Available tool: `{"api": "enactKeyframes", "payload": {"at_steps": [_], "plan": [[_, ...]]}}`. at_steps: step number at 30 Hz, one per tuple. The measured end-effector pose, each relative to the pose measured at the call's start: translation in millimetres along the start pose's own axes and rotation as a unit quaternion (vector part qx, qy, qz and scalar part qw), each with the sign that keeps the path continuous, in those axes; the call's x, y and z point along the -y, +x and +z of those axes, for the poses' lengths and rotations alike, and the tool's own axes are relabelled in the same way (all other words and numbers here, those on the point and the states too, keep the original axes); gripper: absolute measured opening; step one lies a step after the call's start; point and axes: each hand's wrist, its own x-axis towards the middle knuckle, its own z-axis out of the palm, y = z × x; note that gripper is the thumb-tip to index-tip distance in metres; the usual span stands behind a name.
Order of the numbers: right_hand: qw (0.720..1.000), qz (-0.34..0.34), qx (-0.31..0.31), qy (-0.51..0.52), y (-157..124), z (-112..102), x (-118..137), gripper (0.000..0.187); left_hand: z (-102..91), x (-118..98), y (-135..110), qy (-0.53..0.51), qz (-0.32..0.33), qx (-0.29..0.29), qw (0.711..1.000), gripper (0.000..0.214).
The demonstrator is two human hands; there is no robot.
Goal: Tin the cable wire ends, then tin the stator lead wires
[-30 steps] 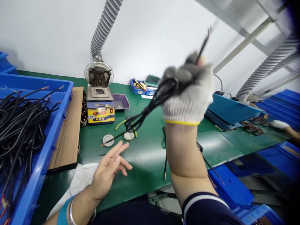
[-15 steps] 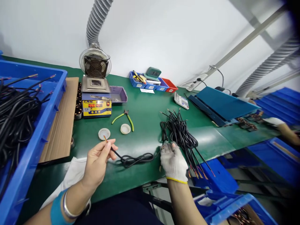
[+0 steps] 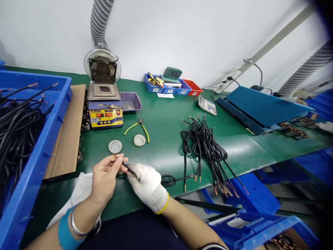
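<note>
A black cable [image 3: 169,180] with bared coloured wire ends runs between my two hands, its coil partly hidden behind the glove. My bare left hand [image 3: 108,175] pinches it near the stripped end, just in front of a small white dish [image 3: 115,146]. Close beside it, my right hand [image 3: 147,184], in a white glove with a yellow cuff, closes its fingers on the same cable. A bundle of black cables [image 3: 208,146] lies to the right on the green bench [image 3: 161,139]. A second white dish [image 3: 139,140] sits by green-handled cutters [image 3: 140,125].
At left stands a blue crate [image 3: 59,90] of black cables beside a cardboard sheet [image 3: 67,135]. A yellow solder pot unit [image 3: 106,118] has a fan behind it. Farther back are small bins [image 3: 182,86], a calculator [image 3: 207,105] and a teal panel [image 3: 265,107].
My right hand has moved left from the cable bundle to the cable at my left hand, and now grips it. My left hand has stayed nearly in place. The view has shifted slightly.
</note>
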Motion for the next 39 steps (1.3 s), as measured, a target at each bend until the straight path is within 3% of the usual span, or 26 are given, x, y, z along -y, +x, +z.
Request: {"api": "enactKeyframes", "payload": {"at_steps": [4,13,15,19,21,25,29,33,39], "plan": [[1.0,0.0,-0.015,-0.017,-5,1,-10,0.028,-0.6,-2,0,0.008,-0.007,-0.014,1.0,0.017],[0.998,-0.029,-0.019,0.045,-12,-4,-21,0.024,0.5,-16,1,-0.045,-0.086,0.084,0.992,0.02],[0.998,-0.031,-0.019,0.057,-14,-7,-23,0.024,-2.2,-21,6,-0.052,-0.096,0.074,0.991,0.022],[0.998,-0.017,0.004,0.066,-17,-15,-26,0.023,-7.6,-26,14,-0.057,-0.023,0.001,0.998,0.03],[0.997,-0.004,0.025,0.07,-17,-19,-27,0.022,-8.1,-24,14,-0.031,0.009,0.038,0.999,0.031],[0.996,0.02,0.064,0.06,-15,-24,-27,0.025,-7.0,-15,5,0.089,0.01,0.149,0.985,0.029],[0.994,0.012,0.102,0.038,-14,-23,-27,0.026,-7.8,-11,3,0.159,0.018,0.137,0.977,0.009],[0.992,-0.002,0.124,0.027,-16,-24,-30,0.023,-9.0,-18,5,0.199,-0.005,0.181,0.963,0.012],[0.988,-0.038,0.146,0.045,-18,-31,-38,0.023,-10.0,-23,0,0.28,0.075,0.196,0.937,0.013]]}}
